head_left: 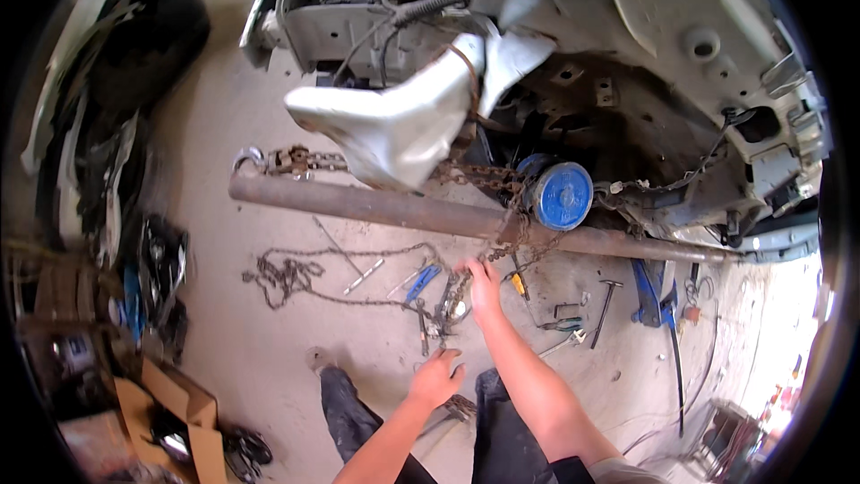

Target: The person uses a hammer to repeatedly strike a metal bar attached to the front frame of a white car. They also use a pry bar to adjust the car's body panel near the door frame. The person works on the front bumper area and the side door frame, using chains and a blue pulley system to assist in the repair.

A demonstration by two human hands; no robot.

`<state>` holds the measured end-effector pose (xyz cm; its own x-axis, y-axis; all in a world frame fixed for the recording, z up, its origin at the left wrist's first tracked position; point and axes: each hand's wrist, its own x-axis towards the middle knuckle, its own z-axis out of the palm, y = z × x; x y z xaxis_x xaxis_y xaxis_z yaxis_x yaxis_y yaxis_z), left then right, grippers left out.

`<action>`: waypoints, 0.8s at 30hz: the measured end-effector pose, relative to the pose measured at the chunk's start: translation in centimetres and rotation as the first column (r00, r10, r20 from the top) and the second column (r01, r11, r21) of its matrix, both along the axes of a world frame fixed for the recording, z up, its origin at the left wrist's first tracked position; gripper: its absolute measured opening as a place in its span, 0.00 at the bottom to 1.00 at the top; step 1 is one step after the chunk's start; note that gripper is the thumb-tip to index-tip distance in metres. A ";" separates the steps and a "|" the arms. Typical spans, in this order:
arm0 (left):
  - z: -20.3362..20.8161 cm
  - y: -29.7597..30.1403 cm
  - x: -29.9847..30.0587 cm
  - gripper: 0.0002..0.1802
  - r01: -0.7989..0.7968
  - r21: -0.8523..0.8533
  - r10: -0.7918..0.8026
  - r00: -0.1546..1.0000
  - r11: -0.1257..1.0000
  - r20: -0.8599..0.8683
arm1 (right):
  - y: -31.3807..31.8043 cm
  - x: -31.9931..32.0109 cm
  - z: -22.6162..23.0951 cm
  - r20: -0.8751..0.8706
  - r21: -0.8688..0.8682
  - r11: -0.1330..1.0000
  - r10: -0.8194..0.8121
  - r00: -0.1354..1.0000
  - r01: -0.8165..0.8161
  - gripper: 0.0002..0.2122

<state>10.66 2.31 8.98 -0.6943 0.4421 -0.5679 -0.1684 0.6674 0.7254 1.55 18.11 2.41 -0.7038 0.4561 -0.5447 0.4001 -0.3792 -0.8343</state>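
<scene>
My right hand (484, 289) is closed on the rusty chain (512, 235) that hangs below a blue chain hoist (563, 195). My left hand (436, 377) is lower and to the left, its thumb apart from its fingers, with nothing visible in it. Just above it are a hammer-like tool (423, 327) and a dark cluster of metal parts that I cannot make out. Loose hand chain (285, 280) lies in a heap on the floor and loops toward my right hand. Blue-handled pliers or a similar tool (422, 282) lie beside that loop.
A long rusty pipe (358, 202) crosses in front of a stripped vehicle body (618, 18) with a bent white panel (394, 130). To the right lie a yellow-handled screwdriver (519, 284), a wrench (573, 338) and a T-shaped tool (606, 314). A cardboard box (210, 448) stands lower left.
</scene>
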 end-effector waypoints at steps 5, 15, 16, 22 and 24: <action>-1.1 -12.5 -4.5 0.14 0.024 0.056 -0.014 0.986 0.998 -0.169 | -6.9 1.3 2.7 -0.015 -0.128 0.977 -0.175 0.984 0.172 0.16; 4.8 -14.5 -17.9 0.17 0.132 0.071 -0.119 0.980 0.989 -0.160 | -16.3 0.8 11.2 0.017 -0.378 0.850 -0.389 0.921 0.366 0.20; 5.0 -12.9 -19.3 0.19 0.119 0.098 -0.109 0.989 0.988 -0.101 | -16.2 0.3 12.5 0.016 -0.400 0.819 -0.442 0.897 0.411 0.20; 5.0 -3.2 -22.8 0.29 -0.028 0.188 -0.039 0.939 0.982 0.343 | -21.6 -3.0 9.2 0.124 -0.189 0.885 -0.409 0.904 0.426 0.17; 5.9 -0.5 -22.8 0.26 0.059 0.103 -0.096 0.908 0.993 0.409 | -21.6 -4.3 9.3 0.049 -0.214 0.887 -0.408 0.912 0.408 0.17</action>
<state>-12.18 1.83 14.92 -0.3679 0.5451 -0.7533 -0.4148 0.6289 0.6576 -2.70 -3.46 11.75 -0.4793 0.5742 -0.6638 0.1736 -0.6793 -0.7130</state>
